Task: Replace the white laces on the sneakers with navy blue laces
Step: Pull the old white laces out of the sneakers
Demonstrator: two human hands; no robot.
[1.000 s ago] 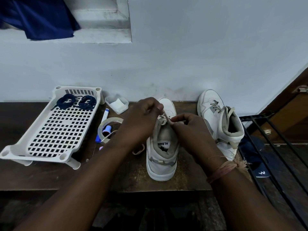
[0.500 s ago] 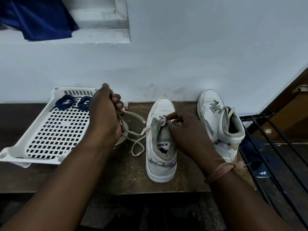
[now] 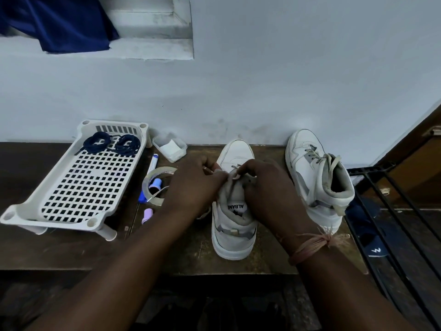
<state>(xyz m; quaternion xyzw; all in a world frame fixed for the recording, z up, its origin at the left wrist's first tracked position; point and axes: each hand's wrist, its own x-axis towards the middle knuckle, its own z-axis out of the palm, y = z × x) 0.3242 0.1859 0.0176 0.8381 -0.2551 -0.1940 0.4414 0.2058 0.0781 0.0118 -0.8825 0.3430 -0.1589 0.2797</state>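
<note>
Since half a second ago, the left hand (image 3: 193, 185) has come back from beside the tray (image 3: 59, 201) to the near sneaker (image 3: 235, 225), joining the right hand (image 3: 269, 189) at the tongue. Both grips are curled tight: the left fingers bunch the grey tongue's left edge, and the right fingertips pinch a white lace (image 3: 235, 167) at the top eyelets. That sneaker stands on the bench (image 3: 181, 256), heel toward the person, toe toward the wall, long axis running straight away. Right of it, the second sneaker (image 3: 317, 180) points the same way, laces in place. Navy laces (image 3: 112, 144) lie coiled at the tray's far end, well left of the sneaker. Both hands cover the eyelets, so how much lace is threaded there cannot be told.
</note>
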